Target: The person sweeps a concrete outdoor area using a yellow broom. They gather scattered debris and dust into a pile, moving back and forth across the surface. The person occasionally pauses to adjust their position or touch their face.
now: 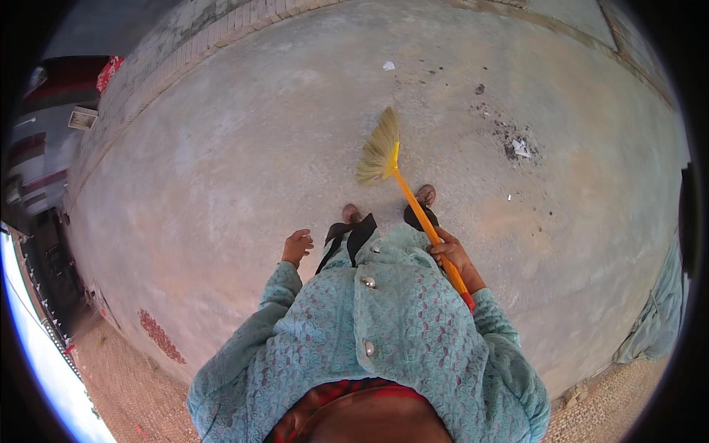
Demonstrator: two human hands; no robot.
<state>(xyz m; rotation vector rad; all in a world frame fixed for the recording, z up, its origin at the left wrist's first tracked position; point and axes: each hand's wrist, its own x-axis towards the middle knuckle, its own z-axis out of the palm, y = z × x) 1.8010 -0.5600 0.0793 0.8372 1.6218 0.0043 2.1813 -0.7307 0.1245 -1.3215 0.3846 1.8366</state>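
Note:
A broom (413,198) with an orange handle and a fan of pale straw bristles slants across in front of me. My right hand (455,258) is wrapped round the handle near its red end. The bristles reach the concrete floor (244,155) ahead of my feet, pointing forward and slightly left. My left hand (298,246) hangs by my left side, holding nothing, its fingers loosely curled and apart. To the right ahead lies a pile of dark dirt with white scraps (521,148), away from the bristles.
A white scrap (388,66) and dark crumbs lie farther ahead. A brick edging (221,33) bounds the floor at the far left. A reddish-brown patch (160,336) lies at the near left, and a grey-blue cloth (656,310) at the right rim.

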